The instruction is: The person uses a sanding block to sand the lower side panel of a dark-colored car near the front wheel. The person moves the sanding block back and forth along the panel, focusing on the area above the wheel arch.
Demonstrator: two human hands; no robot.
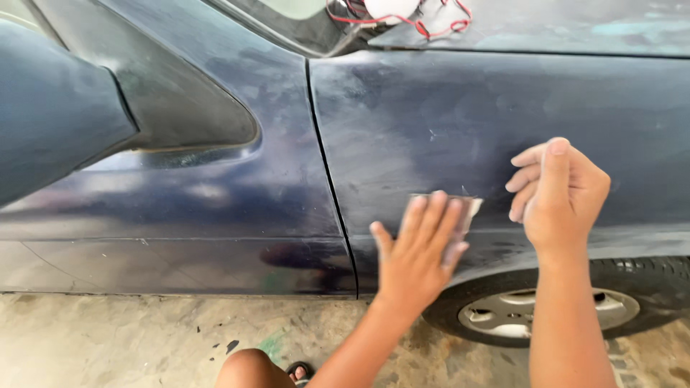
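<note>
1. Pressing flat with spread fingers, the left hand (pixel 417 248) pins a small grey sheet of sandpaper (pixel 466 212) against the dull dark-blue car fender panel (pixel 460 122); only the sheet's top edge and its 2 o'clock corner show, the rest lies under the palm, and motion blur softens both.
2. Curled loosely at 3 o'clock from the sheet, the right hand (pixel 559 194) has its thumb raised and its fingers bent inward. Whether anything sits inside them cannot be told, nor whether the hand touches the panel.
3. At 9 o'clock from the left hand, a vertical seam splits the fender from the dark-blue car door (pixel 180 237).
4. A dark side mirror (pixel 50 108) is cut off at the left edge.
5. Below the right forearm, the black tyre with its silver hubcap (pixel 517 316) is partly hidden.
6. At 12 o'clock, a red cord (pixel 431 29) and a white object run out of frame.
7. A bare knee (pixel 248 366) is cut off at the bottom, over the stained concrete floor (pixel 108 338).
</note>
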